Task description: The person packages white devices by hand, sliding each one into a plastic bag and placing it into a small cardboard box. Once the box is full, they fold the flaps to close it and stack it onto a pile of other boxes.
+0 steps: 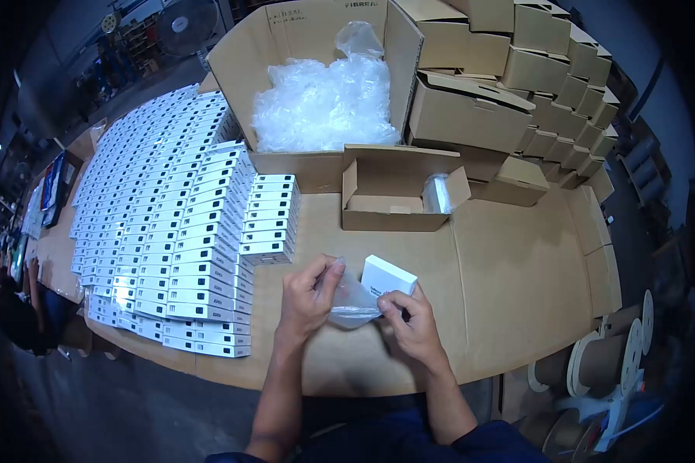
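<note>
Near the table's front, my left hand (309, 297) pinches the edge of a clear plastic bag (353, 309). My right hand (411, 320) holds a small white box (388, 276) with dark print, its fingers also at the bag's right side. The box is tilted and stands beside the bag; whether its lower end is inside the bag is unclear. Beyond my hands lies an open brown carton (394, 222), with a plastic-wrapped white box (440, 193) at its right end.
Rows of stacked white boxes (201, 231) fill the left of the cardboard-covered table (510, 309). Behind stands a large carton (239, 69) of plastic bags (324, 100). Brown cartons (471, 116) are piled back right. Spools (610, 359) stand lower right. Another person (15, 309) is far left.
</note>
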